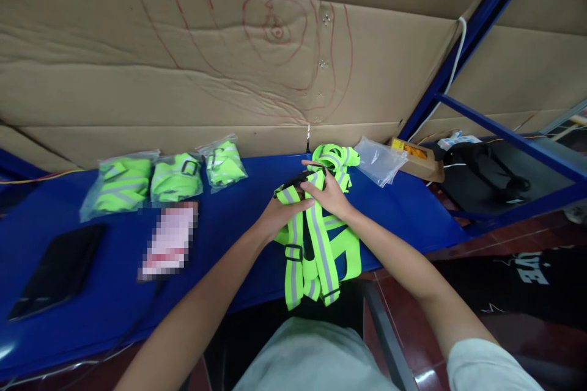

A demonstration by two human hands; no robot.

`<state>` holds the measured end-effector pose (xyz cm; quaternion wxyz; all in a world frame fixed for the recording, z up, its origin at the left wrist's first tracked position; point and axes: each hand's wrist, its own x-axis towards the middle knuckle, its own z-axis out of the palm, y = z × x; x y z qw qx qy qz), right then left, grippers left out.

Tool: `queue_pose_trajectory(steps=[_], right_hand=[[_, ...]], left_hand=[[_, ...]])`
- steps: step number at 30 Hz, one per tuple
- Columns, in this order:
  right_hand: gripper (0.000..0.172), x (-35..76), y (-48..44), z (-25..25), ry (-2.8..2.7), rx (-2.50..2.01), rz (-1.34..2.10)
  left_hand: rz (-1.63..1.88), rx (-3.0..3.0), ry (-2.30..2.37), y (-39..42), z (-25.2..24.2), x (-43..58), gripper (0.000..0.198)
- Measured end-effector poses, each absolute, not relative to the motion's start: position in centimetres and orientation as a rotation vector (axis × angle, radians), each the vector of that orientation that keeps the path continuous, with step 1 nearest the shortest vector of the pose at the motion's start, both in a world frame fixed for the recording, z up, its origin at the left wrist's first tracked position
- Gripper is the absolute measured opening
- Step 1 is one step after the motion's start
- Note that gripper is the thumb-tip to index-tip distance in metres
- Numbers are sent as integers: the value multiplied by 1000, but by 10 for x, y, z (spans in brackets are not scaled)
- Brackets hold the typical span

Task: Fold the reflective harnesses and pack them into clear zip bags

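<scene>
Both my hands grip a bright yellow-green reflective strap vest [316,226] with grey stripes, over the front part of the blue table. My left hand [282,214] is closed round the strap on the left, and a black slide buckle hangs below it. My right hand [331,194] pinches the upper part of the straps, near a black piece between the two hands. Loose strap ends dangle past the table's front edge. Just behind lies another heap of the same reflective straps [337,159]; whether it joins the held vest I cannot tell.
Three clear bags of folded reflective straps [123,186] stand along the back left. A black flat case [59,269] and a blurred pinkish packet [169,241] lie left. Empty plastic bags [380,162] and an open cardboard box [419,159] sit right, beside a blue metal frame [509,134].
</scene>
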<state>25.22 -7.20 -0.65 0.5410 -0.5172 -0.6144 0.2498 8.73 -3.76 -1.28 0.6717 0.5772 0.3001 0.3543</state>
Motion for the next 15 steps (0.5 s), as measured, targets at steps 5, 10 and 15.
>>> queue_pose_trajectory(steps=[5,10,15], right_hand=[[75,267,-72,6,-1629,-1187,399],[39,279,-77,18,-1849,-1177,464],[34,273,-76,11,-1810,-1275,490]], left_hand=[[799,1241,715,-34,-13,87,53],[626,1255,624,-35,-10,83,45],[536,1174,628,-41,-7,83,46]])
